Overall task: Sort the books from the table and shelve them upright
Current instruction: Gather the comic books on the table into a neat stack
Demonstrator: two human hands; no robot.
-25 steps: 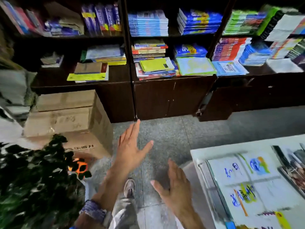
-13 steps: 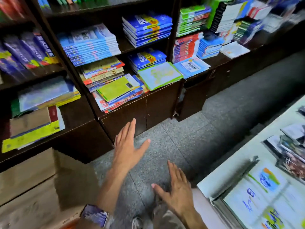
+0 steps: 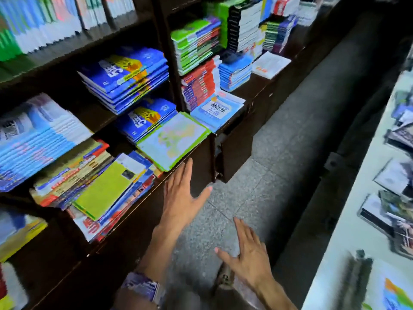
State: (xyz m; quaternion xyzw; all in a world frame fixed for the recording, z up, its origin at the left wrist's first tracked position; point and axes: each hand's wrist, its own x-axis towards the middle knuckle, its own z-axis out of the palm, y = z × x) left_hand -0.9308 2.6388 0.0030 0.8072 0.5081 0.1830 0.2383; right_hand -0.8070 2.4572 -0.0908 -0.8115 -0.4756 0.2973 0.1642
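Dark brown wooden bookcase (image 3: 196, 151) fills the left and centre of the frame, shelves loaded with flat stacks: blue-and-yellow covered books (image 3: 125, 74) centre-left, a green-bordered map-cover book (image 3: 174, 139) overhanging the ledge edge at centre, a lime-green cover book (image 3: 105, 189) on a fanned pile at lower left, red-spined stack (image 3: 199, 83) and a pale blue booklet (image 3: 216, 110) right of the divider. Upright white-edged books (image 3: 44, 25) at upper left. Grey speckled tile floor (image 3: 279, 153) runs diagonally through the middle. White table (image 3: 348, 220) along the right edge carries the loose books to sort (image 3: 393, 215), blurred, lying flat. Left hand (image 3: 181, 198) at centre-bottom: open, fingers spread, empty, just below the map-cover book, not touching. Right hand (image 3: 248, 258) lower, over the floor: open, empty. Purple-patterned wrist strap (image 3: 143, 287) on the left wrist.
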